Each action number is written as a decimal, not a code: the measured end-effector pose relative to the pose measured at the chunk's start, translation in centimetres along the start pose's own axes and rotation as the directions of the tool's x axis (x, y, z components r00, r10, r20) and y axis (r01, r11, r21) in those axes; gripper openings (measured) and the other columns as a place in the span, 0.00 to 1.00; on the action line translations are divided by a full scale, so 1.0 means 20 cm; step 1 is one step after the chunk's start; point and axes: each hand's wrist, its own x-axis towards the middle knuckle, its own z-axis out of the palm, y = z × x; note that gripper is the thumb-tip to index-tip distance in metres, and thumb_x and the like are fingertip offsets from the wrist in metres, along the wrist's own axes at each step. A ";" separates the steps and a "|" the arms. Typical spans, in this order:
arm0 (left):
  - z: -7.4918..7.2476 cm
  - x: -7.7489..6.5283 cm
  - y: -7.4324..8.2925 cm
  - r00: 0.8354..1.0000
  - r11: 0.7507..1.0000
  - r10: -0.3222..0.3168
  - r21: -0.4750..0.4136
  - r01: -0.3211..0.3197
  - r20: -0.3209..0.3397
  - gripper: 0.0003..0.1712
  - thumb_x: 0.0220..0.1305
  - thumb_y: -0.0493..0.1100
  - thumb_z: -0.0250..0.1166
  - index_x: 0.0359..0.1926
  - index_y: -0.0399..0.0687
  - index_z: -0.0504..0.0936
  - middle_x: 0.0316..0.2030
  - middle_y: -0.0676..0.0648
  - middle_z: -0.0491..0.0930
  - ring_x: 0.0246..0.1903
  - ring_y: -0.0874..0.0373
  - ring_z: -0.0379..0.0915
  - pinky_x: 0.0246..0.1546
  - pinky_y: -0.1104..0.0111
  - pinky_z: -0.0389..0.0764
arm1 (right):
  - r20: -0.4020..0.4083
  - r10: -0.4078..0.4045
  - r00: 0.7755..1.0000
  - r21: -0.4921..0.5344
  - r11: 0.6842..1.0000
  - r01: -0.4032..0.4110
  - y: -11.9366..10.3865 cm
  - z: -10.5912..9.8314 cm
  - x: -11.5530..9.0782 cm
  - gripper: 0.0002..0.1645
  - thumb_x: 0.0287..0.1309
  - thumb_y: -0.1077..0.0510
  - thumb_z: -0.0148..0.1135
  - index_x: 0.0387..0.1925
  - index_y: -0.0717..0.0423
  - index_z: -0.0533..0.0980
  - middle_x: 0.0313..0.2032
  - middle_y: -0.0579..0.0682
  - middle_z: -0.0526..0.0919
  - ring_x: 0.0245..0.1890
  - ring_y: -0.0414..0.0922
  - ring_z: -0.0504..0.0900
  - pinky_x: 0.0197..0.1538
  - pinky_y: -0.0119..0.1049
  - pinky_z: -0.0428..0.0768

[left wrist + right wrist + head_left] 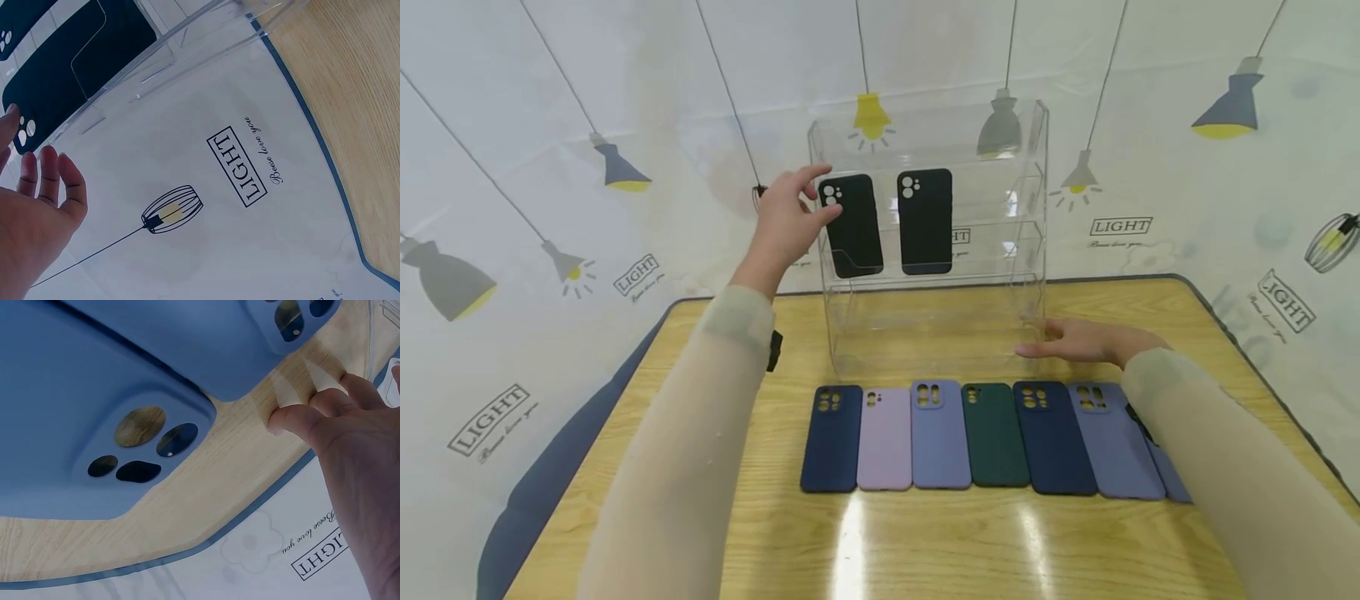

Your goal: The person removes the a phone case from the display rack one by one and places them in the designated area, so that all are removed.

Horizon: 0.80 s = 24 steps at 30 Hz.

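A clear acrylic display rack [936, 346] with stepped tiers stands upright on the table. Two dark phone cases lean in one of its tiers, a left one [853, 229] and a right one [925, 218]. My left hand [786, 212] is at the left case's upper edge, thumb and index finger spread apart. In the left wrist view, the fingers [72, 181] curve loosely beside that case [94, 69] without closing round it. My right hand [1086, 340] is low at the rack's right side, thumb extended; whether it touches the rack is unclear. In the right wrist view, its fingers [297, 419] hold nothing.
In front of the rack, several phone cases lie in a row: navy [832, 437], pink [885, 442], lavender [942, 442], green [996, 437], another navy [1056, 442] and more lavender ones [1120, 446], partly under my right sleeve. A lamp-printed backdrop [685, 192] surrounds the wooden table [775, 533].
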 end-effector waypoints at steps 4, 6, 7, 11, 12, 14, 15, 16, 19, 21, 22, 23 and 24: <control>0.01 0.01 0.01 1.000 1.000 -0.004 0.007 0.004 0.003 0.33 0.76 0.47 0.68 0.78 0.57 0.72 0.49 0.43 0.68 0.36 0.51 0.67 0.40 0.62 0.71 | 0.001 0.003 1.000 -0.002 1.000 -0.003 0.00 0.00 0.00 0.62 0.71 0.22 0.53 0.88 0.42 0.37 0.84 0.70 0.41 0.82 0.76 0.42 0.76 0.80 0.54; 0.01 0.01 0.01 1.000 1.000 -0.010 0.016 0.010 0.004 0.32 0.76 0.47 0.68 0.77 0.57 0.73 0.50 0.44 0.69 0.37 0.52 0.68 0.40 0.63 0.72 | -0.001 0.003 1.000 0.000 1.000 -0.003 -0.01 0.00 0.00 0.62 0.71 0.22 0.52 0.88 0.43 0.37 0.84 0.70 0.41 0.82 0.76 0.42 0.76 0.80 0.54; 0.02 0.01 0.01 1.000 1.000 -0.013 0.020 0.013 0.003 0.31 0.77 0.47 0.67 0.77 0.58 0.73 0.51 0.44 0.69 0.38 0.52 0.69 0.41 0.63 0.73 | -0.002 0.004 1.000 0.000 1.000 -0.004 -0.01 0.00 -0.01 0.62 0.71 0.22 0.52 0.88 0.43 0.37 0.84 0.70 0.41 0.82 0.76 0.42 0.76 0.80 0.54; 0.03 0.00 0.00 1.000 1.000 -0.007 0.024 0.008 -0.013 0.31 0.77 0.45 0.66 0.77 0.59 0.73 0.58 0.42 0.71 0.41 0.52 0.71 0.43 0.62 0.76 | -0.005 -0.001 1.000 -0.004 1.000 0.000 -0.01 0.01 -0.01 0.62 0.71 0.22 0.52 0.88 0.44 0.37 0.84 0.70 0.41 0.82 0.76 0.42 0.76 0.80 0.54; 0.03 -0.01 0.00 1.000 1.000 -0.001 0.020 0.002 -0.022 0.30 0.77 0.44 0.66 0.77 0.59 0.73 0.59 0.42 0.72 0.41 0.52 0.71 0.43 0.61 0.76 | -0.007 -0.002 1.000 -0.006 1.000 0.002 -0.01 0.01 -0.01 0.62 0.71 0.22 0.52 0.88 0.44 0.37 0.84 0.70 0.42 0.82 0.76 0.42 0.76 0.80 0.54; 0.04 -0.01 -0.01 0.999 1.000 0.018 0.013 -0.018 -0.043 0.30 0.77 0.42 0.66 0.76 0.59 0.74 0.61 0.42 0.73 0.40 0.52 0.71 0.43 0.62 0.76 | -0.010 -0.002 1.000 -0.006 1.000 0.002 -0.01 0.01 -0.01 0.61 0.71 0.22 0.52 0.88 0.44 0.37 0.84 0.70 0.42 0.82 0.76 0.43 0.76 0.80 0.55; 0.04 -0.02 -0.01 0.998 0.999 0.031 0.016 -0.030 -0.053 0.30 0.77 0.41 0.66 0.76 0.59 0.75 0.62 0.42 0.74 0.39 0.52 0.71 0.42 0.62 0.76 | -0.012 -0.003 1.000 -0.005 1.000 0.003 -0.01 0.01 0.00 0.61 0.71 0.22 0.52 0.88 0.44 0.37 0.84 0.70 0.42 0.82 0.76 0.43 0.76 0.80 0.55; 0.05 -0.02 -0.02 0.997 0.999 0.047 0.023 -0.046 -0.061 0.30 0.77 0.40 0.66 0.75 0.59 0.75 0.62 0.42 0.75 0.39 0.52 0.71 0.42 0.62 0.75 | -0.013 -0.002 1.000 -0.003 1.000 0.002 -0.01 0.01 0.00 0.61 0.71 0.22 0.52 0.88 0.44 0.37 0.84 0.70 0.42 0.82 0.76 0.43 0.76 0.80 0.56; 0.06 -0.03 -0.04 0.994 0.995 0.094 0.038 -0.092 -0.063 0.31 0.76 0.39 0.67 0.76 0.60 0.75 0.61 0.43 0.79 0.38 0.51 0.72 0.40 0.62 0.75 | -0.012 0.003 1.000 0.007 1.000 -0.003 -0.01 0.01 0.00 0.61 0.71 0.22 0.52 0.88 0.44 0.38 0.84 0.69 0.42 0.82 0.75 0.44 0.76 0.79 0.56; 0.06 -0.03 -0.06 0.991 0.992 0.119 0.035 -0.117 -0.055 0.32 0.76 0.38 0.67 0.76 0.61 0.75 0.58 0.42 0.81 0.39 0.50 0.74 0.40 0.61 0.76 | -0.008 0.007 1.000 0.008 1.000 -0.007 0.00 0.01 0.00 0.61 0.71 0.22 0.52 0.88 0.43 0.37 0.84 0.69 0.42 0.82 0.75 0.43 0.76 0.79 0.56; 0.06 -0.04 -0.07 0.990 0.991 0.132 0.026 -0.131 -0.055 0.32 0.76 0.37 0.67 0.76 0.61 0.75 0.57 0.41 0.82 0.39 0.49 0.76 0.41 0.60 0.77 | -0.005 0.009 1.000 0.009 1.000 -0.009 0.00 0.01 0.00 0.61 0.71 0.22 0.52 0.88 0.43 0.37 0.85 0.69 0.42 0.82 0.75 0.43 0.76 0.79 0.55; 0.05 -0.04 -0.08 0.989 0.990 0.140 0.015 -0.139 -0.055 0.32 0.76 0.37 0.67 0.76 0.61 0.75 0.55 0.41 0.82 0.41 0.48 0.78 0.41 0.60 0.78 | -0.005 0.010 1.000 0.009 1.000 -0.009 0.00 0.01 0.00 0.61 0.71 0.22 0.52 0.88 0.43 0.37 0.85 0.69 0.42 0.82 0.75 0.43 0.77 0.79 0.55; 0.05 -0.04 -0.08 0.988 0.989 0.144 -0.003 -0.145 -0.059 0.32 0.75 0.36 0.67 0.76 0.61 0.76 0.54 0.41 0.82 0.42 0.48 0.80 0.43 0.59 0.80 | -0.003 0.012 1.000 0.008 1.000 -0.012 0.00 0.01 0.00 0.61 0.71 0.22 0.52 0.88 0.43 0.37 0.85 0.69 0.41 0.82 0.75 0.43 0.76 0.79 0.55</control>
